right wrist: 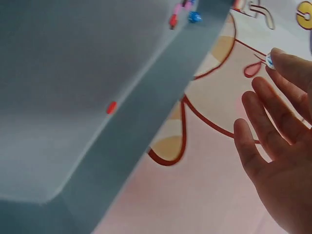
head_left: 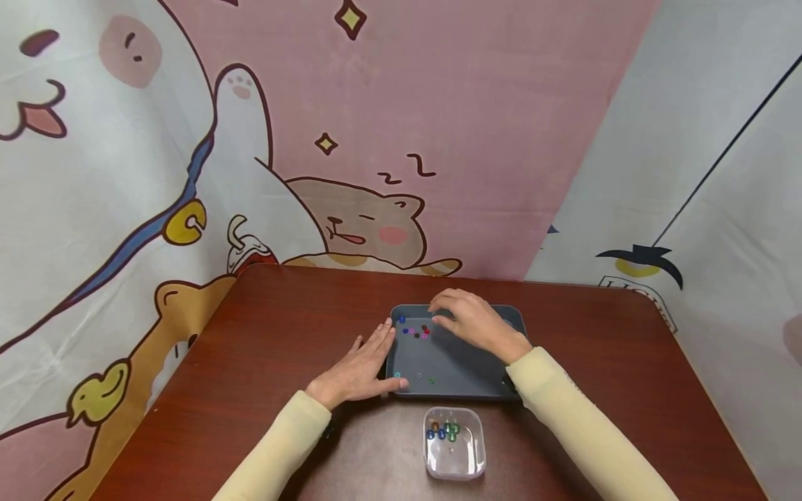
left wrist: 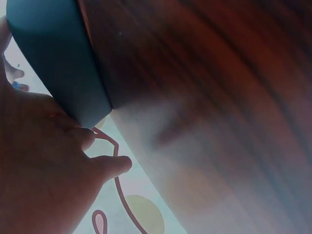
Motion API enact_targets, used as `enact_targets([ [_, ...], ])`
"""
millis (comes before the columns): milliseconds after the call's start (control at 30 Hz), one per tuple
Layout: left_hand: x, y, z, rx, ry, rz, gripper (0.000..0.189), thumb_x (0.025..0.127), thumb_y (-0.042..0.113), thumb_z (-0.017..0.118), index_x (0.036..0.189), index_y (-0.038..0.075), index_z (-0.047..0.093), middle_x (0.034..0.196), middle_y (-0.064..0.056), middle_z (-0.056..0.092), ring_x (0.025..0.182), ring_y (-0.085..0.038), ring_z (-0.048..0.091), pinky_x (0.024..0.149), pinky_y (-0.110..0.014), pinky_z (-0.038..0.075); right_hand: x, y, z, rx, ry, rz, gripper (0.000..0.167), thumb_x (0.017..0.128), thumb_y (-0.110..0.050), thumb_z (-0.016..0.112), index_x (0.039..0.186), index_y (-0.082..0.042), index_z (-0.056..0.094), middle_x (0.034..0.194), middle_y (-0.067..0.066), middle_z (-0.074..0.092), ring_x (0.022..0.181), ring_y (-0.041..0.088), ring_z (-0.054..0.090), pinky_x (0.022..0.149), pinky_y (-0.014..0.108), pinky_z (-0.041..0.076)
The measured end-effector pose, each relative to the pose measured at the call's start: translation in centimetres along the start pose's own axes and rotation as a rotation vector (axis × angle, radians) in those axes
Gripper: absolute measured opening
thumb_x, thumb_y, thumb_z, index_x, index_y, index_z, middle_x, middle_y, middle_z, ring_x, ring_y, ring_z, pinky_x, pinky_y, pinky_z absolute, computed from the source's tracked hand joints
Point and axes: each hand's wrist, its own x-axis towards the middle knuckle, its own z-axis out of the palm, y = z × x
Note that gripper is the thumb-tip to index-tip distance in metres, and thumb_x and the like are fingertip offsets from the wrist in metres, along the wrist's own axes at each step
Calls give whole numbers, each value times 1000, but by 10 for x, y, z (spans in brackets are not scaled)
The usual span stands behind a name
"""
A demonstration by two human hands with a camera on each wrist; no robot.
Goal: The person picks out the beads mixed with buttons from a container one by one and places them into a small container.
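Observation:
My right hand (head_left: 473, 321) is over the far part of a dark grey tray (head_left: 464, 369). In the right wrist view, its thumb and index finger pinch a small clear-and-blue bead (right wrist: 270, 61), while the other fingers are spread. My left hand (head_left: 360, 365) rests against the tray's left rim with fingers stretched out and thumb at the near left corner. Inside the tray, a blue bead (head_left: 402, 319) sits in the far left corner, near several small coloured beads. A teal ring (head_left: 397, 375) and a green ring (head_left: 431, 381) lie near the front.
Just in front of the tray, a clear plastic box (head_left: 456, 459) holds several blue, green and amber glass beads. Both stand on a brown wooden table (head_left: 263, 390). Behind the table hangs a cloth with cartoon animals (head_left: 376, 223).

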Motion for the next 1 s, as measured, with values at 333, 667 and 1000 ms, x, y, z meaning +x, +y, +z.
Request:
enact_targets([
  [333,0,0,0,-7,-6,-2,109,94,74,54,166,3,12,174,-9,-1,160,-26,5,123,-62,15,-25,-10,-24,10,81,-11,18,95,-23,78,110,-12,78,123,3,69,114,23,65,94,45,55],
  [667,-1,-1,0,5,5,19,108,95,74,53,165,3,14,174,-10,0,159,-26,6,123,-63,15,-58,-20,-36,12,119,-1,17,92,-21,81,108,-14,79,124,0,69,116,21,65,95,47,55],
  [1000,-2,0,0,5,19,39,108,95,73,53,164,0,15,174,-13,2,159,-30,9,121,-66,18,-88,-33,-36,27,185,-83,20,86,-19,86,104,-16,78,122,-2,70,116,20,65,90,43,57],
])
